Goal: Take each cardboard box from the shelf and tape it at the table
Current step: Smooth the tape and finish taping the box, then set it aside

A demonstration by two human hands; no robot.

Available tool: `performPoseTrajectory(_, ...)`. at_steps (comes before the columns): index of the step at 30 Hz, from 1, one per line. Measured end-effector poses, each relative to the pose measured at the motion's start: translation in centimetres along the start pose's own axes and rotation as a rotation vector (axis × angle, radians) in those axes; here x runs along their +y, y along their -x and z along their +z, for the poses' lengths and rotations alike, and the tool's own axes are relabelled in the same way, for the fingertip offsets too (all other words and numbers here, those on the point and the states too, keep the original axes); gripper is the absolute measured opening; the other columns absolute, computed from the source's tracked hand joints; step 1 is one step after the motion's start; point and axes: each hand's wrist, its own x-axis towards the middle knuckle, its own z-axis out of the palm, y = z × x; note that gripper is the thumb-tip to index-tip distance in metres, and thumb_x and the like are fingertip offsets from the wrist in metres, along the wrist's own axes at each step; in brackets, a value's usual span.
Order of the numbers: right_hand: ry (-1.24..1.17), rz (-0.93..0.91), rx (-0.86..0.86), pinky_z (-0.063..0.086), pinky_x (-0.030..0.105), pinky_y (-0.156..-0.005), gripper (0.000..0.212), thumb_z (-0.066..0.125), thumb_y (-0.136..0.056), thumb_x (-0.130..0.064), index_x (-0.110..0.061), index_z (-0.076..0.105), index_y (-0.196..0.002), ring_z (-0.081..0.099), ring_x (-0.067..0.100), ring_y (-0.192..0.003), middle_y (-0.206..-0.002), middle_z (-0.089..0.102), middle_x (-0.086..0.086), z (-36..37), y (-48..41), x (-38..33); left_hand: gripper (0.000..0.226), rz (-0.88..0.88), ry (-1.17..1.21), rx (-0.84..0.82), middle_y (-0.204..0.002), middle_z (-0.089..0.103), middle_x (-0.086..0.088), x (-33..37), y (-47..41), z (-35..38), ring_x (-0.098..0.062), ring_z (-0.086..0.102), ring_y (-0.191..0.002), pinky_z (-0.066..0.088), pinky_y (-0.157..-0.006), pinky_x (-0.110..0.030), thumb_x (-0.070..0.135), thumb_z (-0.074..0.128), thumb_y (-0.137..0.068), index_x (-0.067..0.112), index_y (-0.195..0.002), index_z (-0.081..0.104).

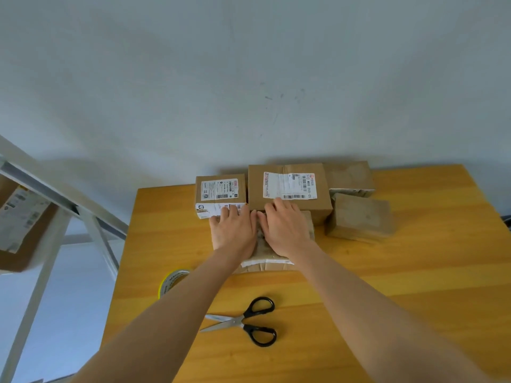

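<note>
Left hand [233, 230] and right hand [284, 230] press flat-fingered on the box [309, 226], likely closing flaps; next calls for tape [172, 280] near-left of it.

The left hand [233, 230] and right hand [284, 230] are bare, forearms [177, 313] too (long, slim).
</note>
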Motion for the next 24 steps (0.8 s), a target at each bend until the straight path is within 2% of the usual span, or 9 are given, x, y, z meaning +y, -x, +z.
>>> performPoseTrajectory(3,0.001,-0.106,0.023,0.048,0.040,-0.079,0.023,0.049,-0.097,-0.021,-0.007,0.065,-0.088,0.062,0.028,-0.085,-0.092,0.065,0.011,0.3,-0.6,-0.3,0.043,-0.024,0.013,0.013,-0.116,0.057,-0.003,0.2,-0.2,-0.1,-0.024,0.046,-0.112,0.033,-0.093,-0.043,0.039,0.011,-0.103,0.020,-0.109,0.049)
performPoseTrajectory(7,-0.083,0.009,-0.014,0.044,0.039,-0.083,0.039,0.034,-0.103,-0.029,-0.008,0.064,-0.089,0.058,0.026,-0.088,-0.091,0.065,0.010,0.5,-1.5,-0.5,0.042,-0.019,-0.006,0.022,-0.111,0.059,-0.002,0.3,-0.5,0.0,-0.025,0.048,-0.109,0.033,-0.092,-0.044,0.036,0.011,-0.103,0.020,-0.105,0.051)
performPoseTrajectory(12,0.034,0.027,0.087,0.048,0.038,-0.067,0.046,0.025,-0.101,-0.030,-0.011,0.060,-0.077,0.059,0.026,-0.069,-0.074,0.064,0.007,1.9,-1.1,-0.8,0.044,-0.009,-0.045,0.033,-0.114,0.058,-0.001,0.2,-0.4,0.5,-0.025,0.047,-0.110,0.033,-0.090,-0.042,0.037,0.009,-0.103,0.020,-0.109,0.049)
performPoseTrajectory(17,0.041,-0.030,0.089,0.047,0.036,-0.065,0.044,0.028,-0.100,-0.030,-0.011,0.061,-0.077,0.060,0.025,-0.069,-0.074,0.064,0.008,1.6,-1.3,-0.2,0.045,0.029,-0.045,0.005,-0.114,0.060,-0.002,-0.2,-0.8,0.1,-0.025,0.048,-0.111,0.033,-0.091,-0.043,0.038,0.010,-0.103,0.020,-0.110,0.051)
performPoseTrajectory(20,0.082,-0.069,-0.067,0.047,0.037,-0.076,0.062,0.015,-0.101,-0.043,-0.010,0.065,-0.086,0.062,0.025,-0.082,-0.086,0.067,0.008,0.8,-1.3,1.3,0.050,0.123,-0.059,0.019,-0.113,0.063,-0.003,-1.0,-1.0,-0.2,-0.025,0.052,-0.110,0.034,-0.090,-0.040,0.040,0.011,-0.103,0.020,-0.115,0.056)
performPoseTrajectory(22,0.117,-0.048,-0.051,0.046,0.036,-0.079,0.071,0.008,-0.100,-0.050,-0.011,0.065,-0.087,0.061,0.023,-0.085,-0.089,0.067,0.007,0.4,-1.0,2.3,0.052,0.152,-0.083,0.042,-0.111,0.065,-0.002,-1.4,-1.1,-0.2,-0.025,0.053,-0.108,0.035,-0.088,-0.038,0.041,0.012,-0.103,0.021,-0.119,0.057)
performPoseTrajectory(24,0.151,-0.043,-0.045,0.044,0.036,-0.080,0.067,0.010,-0.101,-0.051,-0.012,0.064,-0.092,0.060,0.023,-0.086,-0.092,0.066,0.006,0.5,-0.8,2.6,0.052,0.149,-0.083,0.051,-0.110,0.065,-0.002,-1.3,-1.0,-0.1,-0.026,0.053,-0.108,0.036,-0.086,-0.038,0.040,0.012,-0.103,0.022,-0.121,0.057)
